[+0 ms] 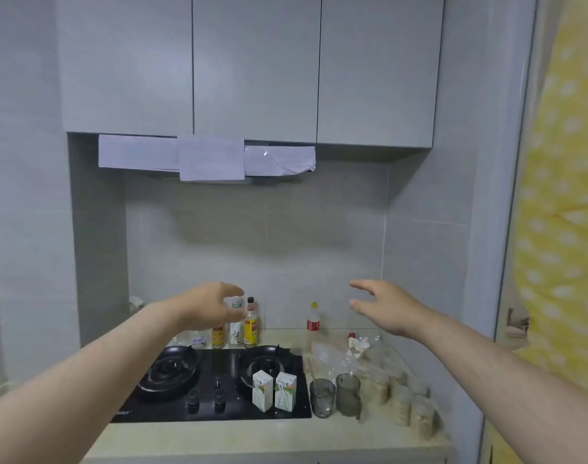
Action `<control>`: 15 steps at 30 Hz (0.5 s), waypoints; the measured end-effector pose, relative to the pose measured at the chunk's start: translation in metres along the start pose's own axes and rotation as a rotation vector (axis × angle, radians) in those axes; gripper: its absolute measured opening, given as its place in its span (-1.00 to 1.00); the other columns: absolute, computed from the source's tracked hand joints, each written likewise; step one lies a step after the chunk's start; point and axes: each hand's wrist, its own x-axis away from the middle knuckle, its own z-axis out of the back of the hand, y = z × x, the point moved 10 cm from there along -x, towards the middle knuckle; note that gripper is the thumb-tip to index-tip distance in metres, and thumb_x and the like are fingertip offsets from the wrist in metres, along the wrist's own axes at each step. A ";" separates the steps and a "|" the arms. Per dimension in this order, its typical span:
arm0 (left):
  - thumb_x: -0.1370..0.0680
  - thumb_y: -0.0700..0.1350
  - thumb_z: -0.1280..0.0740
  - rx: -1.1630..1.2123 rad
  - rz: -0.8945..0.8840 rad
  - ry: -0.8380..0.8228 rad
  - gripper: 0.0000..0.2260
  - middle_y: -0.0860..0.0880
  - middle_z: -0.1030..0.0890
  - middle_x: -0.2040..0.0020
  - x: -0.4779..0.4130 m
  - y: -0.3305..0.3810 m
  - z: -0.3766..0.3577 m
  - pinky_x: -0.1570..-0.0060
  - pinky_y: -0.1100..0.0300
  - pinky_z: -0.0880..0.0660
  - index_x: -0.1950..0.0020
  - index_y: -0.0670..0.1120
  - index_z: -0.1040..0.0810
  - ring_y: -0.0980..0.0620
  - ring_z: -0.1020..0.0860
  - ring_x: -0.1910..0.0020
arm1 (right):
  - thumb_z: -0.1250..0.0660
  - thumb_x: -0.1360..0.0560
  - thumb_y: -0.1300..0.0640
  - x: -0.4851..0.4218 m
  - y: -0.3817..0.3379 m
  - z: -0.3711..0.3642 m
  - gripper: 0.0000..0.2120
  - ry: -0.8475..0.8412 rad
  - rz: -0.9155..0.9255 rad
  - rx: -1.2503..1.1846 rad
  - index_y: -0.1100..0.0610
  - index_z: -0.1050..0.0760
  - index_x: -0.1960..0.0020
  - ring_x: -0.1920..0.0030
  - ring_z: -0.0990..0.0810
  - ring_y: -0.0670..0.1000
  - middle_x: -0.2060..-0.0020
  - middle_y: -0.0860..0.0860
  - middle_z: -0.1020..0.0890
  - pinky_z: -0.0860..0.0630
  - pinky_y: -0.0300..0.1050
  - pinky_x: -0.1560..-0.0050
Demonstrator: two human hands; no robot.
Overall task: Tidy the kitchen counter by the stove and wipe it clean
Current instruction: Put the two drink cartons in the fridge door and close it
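Observation:
Both my arms reach forward above the counter. My left hand (208, 304) hovers in the air in front of the condiment bottles (250, 324), fingers loosely curved and holding nothing. My right hand (384, 306) is raised over the counter's right part, fingers spread and empty. Below lies the black two-burner gas stove (172, 410) set in the beige counter (239, 437). Two small milk cartons (274, 390) stand on the stove's right front corner. Two grey glasses (336, 395) stand just right of the stove.
A cola bottle (313, 321) stands at the back wall. Crumpled clear plastic bags (336, 358) and several jars of grain (409, 401) fill the counter's right side. A paper-covered range hood (208, 159) hangs under grey cabinets. A yellow dotted curtain (567, 229) hangs at the right.

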 end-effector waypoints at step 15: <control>-0.51 0.16 -0.30 -0.169 0.072 -0.129 -0.40 0.03 -0.40 -0.46 0.020 0.010 -0.090 -0.34 0.05 -0.38 -0.51 0.04 -0.28 0.01 -0.43 -0.36 | -0.24 -0.53 0.09 0.012 0.074 -0.070 -0.53 -0.161 0.062 0.252 -0.02 -0.38 -0.44 -0.35 -0.43 0.04 -0.36 -0.03 -0.49 -0.38 -0.08 -0.31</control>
